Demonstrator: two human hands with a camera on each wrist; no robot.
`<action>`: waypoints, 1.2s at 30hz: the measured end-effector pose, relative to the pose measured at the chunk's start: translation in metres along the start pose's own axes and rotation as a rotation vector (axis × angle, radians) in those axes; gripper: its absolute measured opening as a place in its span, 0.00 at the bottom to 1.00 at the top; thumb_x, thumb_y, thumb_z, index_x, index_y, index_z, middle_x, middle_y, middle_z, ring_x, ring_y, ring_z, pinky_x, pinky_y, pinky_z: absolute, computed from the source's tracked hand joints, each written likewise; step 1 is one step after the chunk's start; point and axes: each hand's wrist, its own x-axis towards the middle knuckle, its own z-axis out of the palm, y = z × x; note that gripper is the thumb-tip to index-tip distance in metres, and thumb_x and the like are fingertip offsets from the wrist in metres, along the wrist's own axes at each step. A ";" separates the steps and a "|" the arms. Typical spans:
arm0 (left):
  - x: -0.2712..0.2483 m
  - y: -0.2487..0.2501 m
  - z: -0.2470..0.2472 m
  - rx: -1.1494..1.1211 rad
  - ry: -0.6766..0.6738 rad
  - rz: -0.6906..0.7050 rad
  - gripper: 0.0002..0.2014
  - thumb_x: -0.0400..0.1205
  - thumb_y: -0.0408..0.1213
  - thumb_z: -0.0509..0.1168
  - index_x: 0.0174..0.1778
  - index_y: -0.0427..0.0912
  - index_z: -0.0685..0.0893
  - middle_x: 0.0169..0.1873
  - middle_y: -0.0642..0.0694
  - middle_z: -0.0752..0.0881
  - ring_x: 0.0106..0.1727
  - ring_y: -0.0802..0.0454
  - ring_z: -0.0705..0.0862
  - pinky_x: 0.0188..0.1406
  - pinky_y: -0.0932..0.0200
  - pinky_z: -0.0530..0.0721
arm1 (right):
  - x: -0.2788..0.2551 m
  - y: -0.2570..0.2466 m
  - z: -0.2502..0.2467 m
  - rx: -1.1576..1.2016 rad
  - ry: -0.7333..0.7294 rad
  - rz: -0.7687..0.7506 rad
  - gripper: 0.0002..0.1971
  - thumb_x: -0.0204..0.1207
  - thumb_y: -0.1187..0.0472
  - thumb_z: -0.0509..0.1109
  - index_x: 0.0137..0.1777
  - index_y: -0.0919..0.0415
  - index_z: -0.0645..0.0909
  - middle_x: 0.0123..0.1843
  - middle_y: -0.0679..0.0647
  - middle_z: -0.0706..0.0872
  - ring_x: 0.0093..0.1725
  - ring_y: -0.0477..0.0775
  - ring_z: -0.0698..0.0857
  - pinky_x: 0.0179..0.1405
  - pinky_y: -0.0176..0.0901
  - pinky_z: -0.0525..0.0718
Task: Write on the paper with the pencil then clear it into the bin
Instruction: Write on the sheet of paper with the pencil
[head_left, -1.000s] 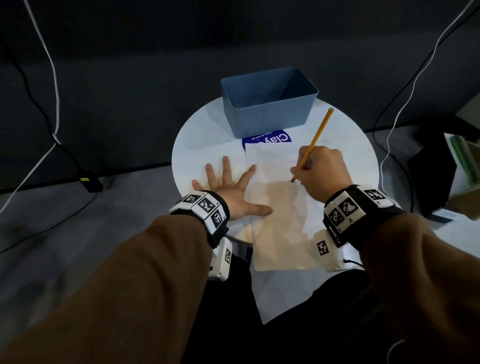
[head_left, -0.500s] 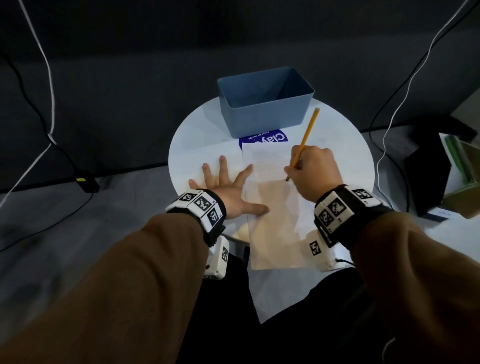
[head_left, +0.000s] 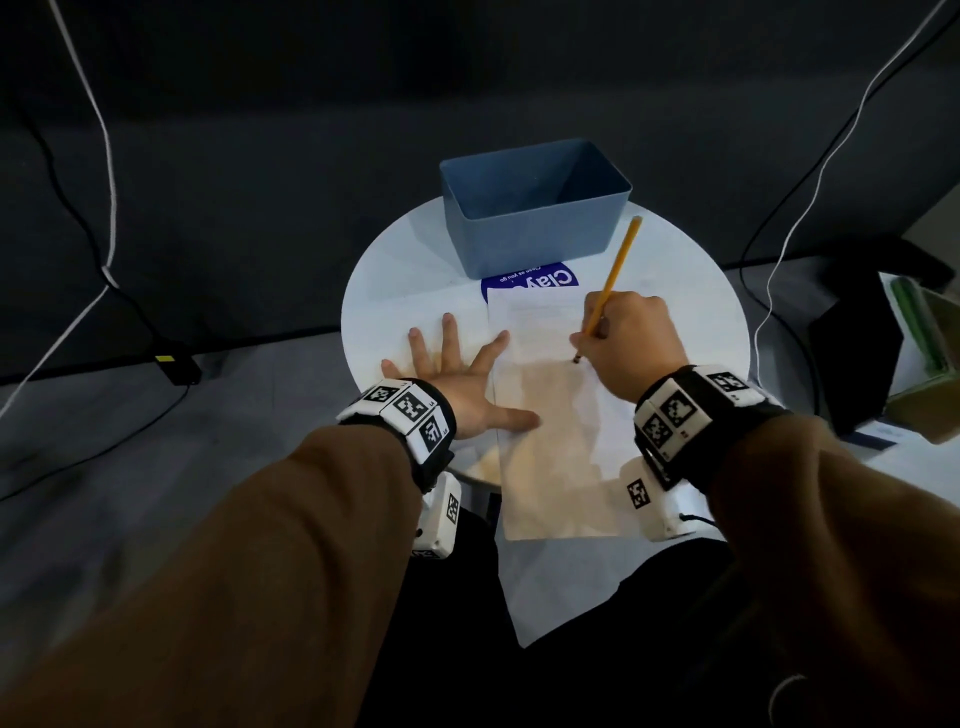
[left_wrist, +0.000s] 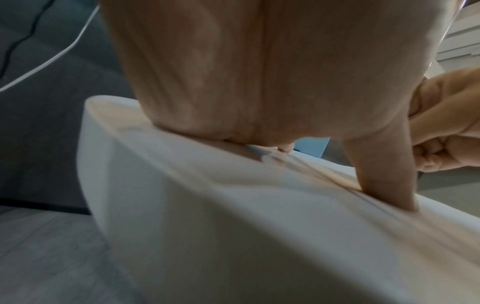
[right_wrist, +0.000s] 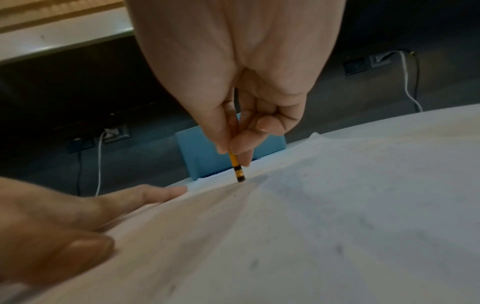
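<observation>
— Where is the pencil (head_left: 612, 281) sitting?

— The right hand (head_left: 628, 345) is pinching it low on the shaft, fingers curled round it. The dark tip is touching the paper (head_left: 550, 415) just below the grip, and the yellow shaft is leaning up and away from the knuckles toward the bin (head_left: 535, 228).

— And the paper itself?

— It is lying on the round white table (head_left: 415, 270), running from beneath the grip back toward the person, with its near end hanging past the table edge. Any marks on it are too faint to make out.

— What is the other hand doing?

— The left hand (head_left: 457, 379) is lying flat beside the grip, fingers spread and straight, thumb pressing the sheet's left edge. From the left wrist view the palm is blocking most of the picture, so the fingertips are hidden.

— Anything beyond the grip?

— The blue bin is standing open at the far side of the table. A blue label (head_left: 530, 280) is peeking out between it and the sheet, partly covered, its lettering only half readable.
</observation>
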 end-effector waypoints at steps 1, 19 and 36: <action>0.000 0.000 0.000 -0.001 0.000 0.001 0.59 0.64 0.82 0.63 0.80 0.75 0.30 0.79 0.47 0.17 0.80 0.30 0.20 0.74 0.17 0.34 | 0.002 0.001 -0.002 -0.011 0.006 0.003 0.13 0.79 0.62 0.75 0.36 0.57 0.77 0.36 0.54 0.84 0.36 0.50 0.82 0.34 0.36 0.75; 0.001 0.002 0.000 0.013 -0.001 -0.013 0.58 0.66 0.81 0.63 0.80 0.74 0.30 0.79 0.47 0.17 0.80 0.30 0.21 0.74 0.17 0.34 | 0.001 -0.011 0.009 0.040 -0.039 -0.125 0.16 0.78 0.61 0.77 0.31 0.53 0.76 0.30 0.46 0.83 0.34 0.43 0.81 0.35 0.32 0.73; -0.001 0.006 -0.001 0.043 0.004 -0.030 0.57 0.67 0.81 0.62 0.81 0.73 0.29 0.80 0.45 0.18 0.81 0.29 0.23 0.74 0.16 0.37 | -0.008 -0.034 0.031 0.119 -0.056 -0.208 0.17 0.79 0.61 0.76 0.31 0.52 0.75 0.28 0.45 0.83 0.31 0.40 0.82 0.34 0.24 0.75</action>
